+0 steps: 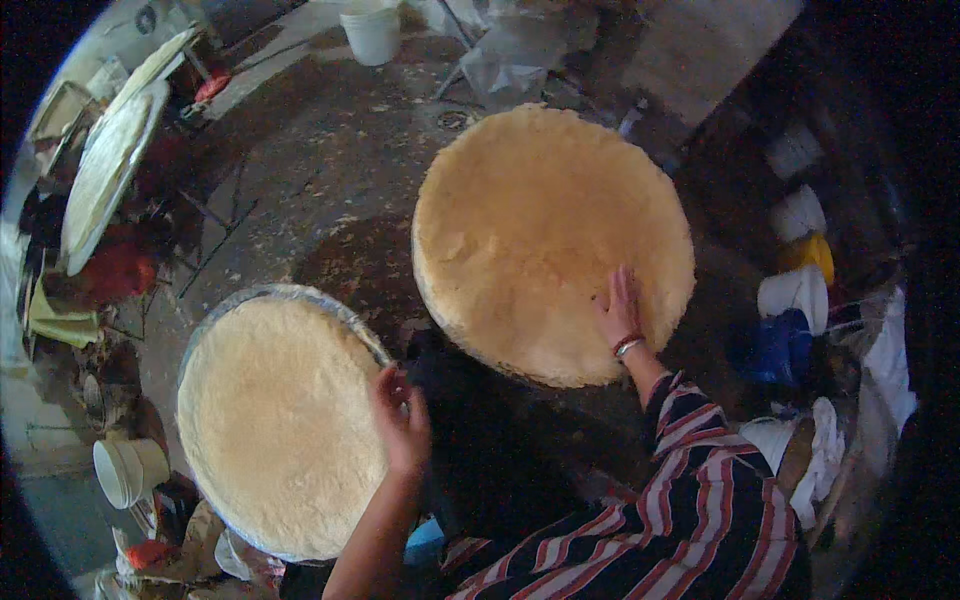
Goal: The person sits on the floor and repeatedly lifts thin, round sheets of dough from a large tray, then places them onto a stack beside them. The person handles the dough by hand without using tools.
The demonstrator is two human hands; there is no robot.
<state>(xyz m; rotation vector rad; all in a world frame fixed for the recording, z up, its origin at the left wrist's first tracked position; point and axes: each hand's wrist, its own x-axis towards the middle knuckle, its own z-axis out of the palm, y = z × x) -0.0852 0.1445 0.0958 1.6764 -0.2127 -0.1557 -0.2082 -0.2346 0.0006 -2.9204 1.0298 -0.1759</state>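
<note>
Two large round layers of a pale, grainy material, perhaps dough or meal, lie before me. The darker tan round layer (540, 217) is at upper centre right, with a ragged edge. My right hand (621, 307) rests flat on its lower right part, fingers spread slightly, a bracelet at the wrist. The paler round layer (277, 427) lies at lower left in a shallow rimmed tray (289, 291). My left hand (401, 420) is at that tray's right edge, fingers curled and blurred; whether they grip the rim is unclear.
More large round trays (116, 180) with a pale layer stand at the far left. A white bucket (371, 34) is at the top, a cream bucket (131, 471) at lower left. A blue container (780, 345) and white containers (793, 296) line the right. The floor (300, 150) is stained.
</note>
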